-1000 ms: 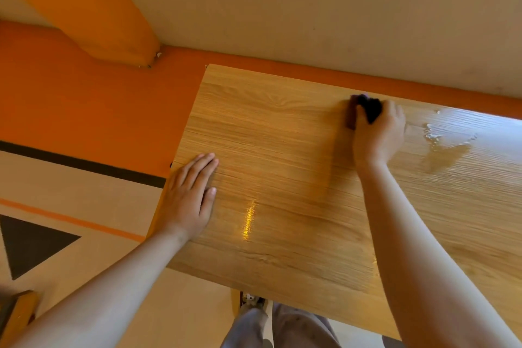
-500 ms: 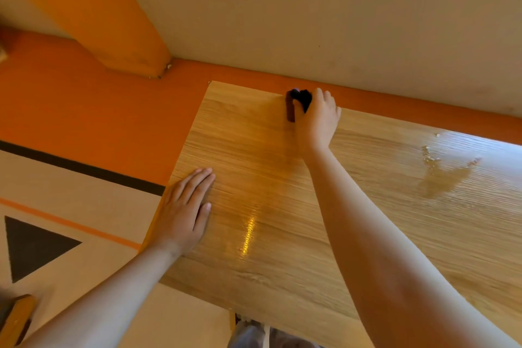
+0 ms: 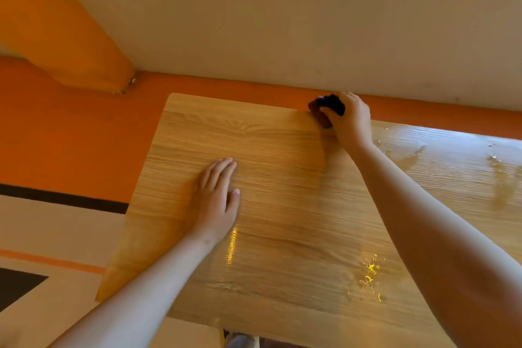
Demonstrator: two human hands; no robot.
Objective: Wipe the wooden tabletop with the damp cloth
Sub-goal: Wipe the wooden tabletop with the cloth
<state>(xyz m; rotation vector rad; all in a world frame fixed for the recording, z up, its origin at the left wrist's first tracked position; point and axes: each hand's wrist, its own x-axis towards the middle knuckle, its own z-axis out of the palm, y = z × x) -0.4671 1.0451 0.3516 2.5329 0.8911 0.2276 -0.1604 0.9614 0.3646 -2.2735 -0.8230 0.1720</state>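
- Damp cloth (image 3: 322, 113): we note one, dark with a reddish-brown part, bunched small. It lies on the tabletop's far edge, right of that edge's middle.
- Right hand (image 3: 353, 121): we record it on the cloth, fingers curled round the bundle and grasping it. The forearm reaches across the tabletop from its near right.
- Wooden tabletop (image 3: 296, 206): we list a light oak-grain surface, its left corners in view and its right end cut off by the frame.
- Left hand (image 3: 214, 203): we find it released, palm down and flat on the tabletop's left half, fingers straight and close together, holding nothing.
- Wet sheen (image 3: 452, 150): we log a glossy patch with beaded drops on the tabletop's far right part.
- Glints (image 3: 368, 274): we count bright yellow specks near the tabletop's near edge, and a narrow streak (image 3: 232, 246) just below the left wrist.
- Orange wall band (image 3: 84, 133): it runs behind the tabletop's far edge and left of it.
- Pale wall (image 3: 282, 22): above that band.
- Floor (image 3: 56, 229): pale, left of the tabletop, with a black stripe (image 3: 62, 202), a thin orange line (image 3: 50, 261) and a dark triangle (image 3: 17, 285).
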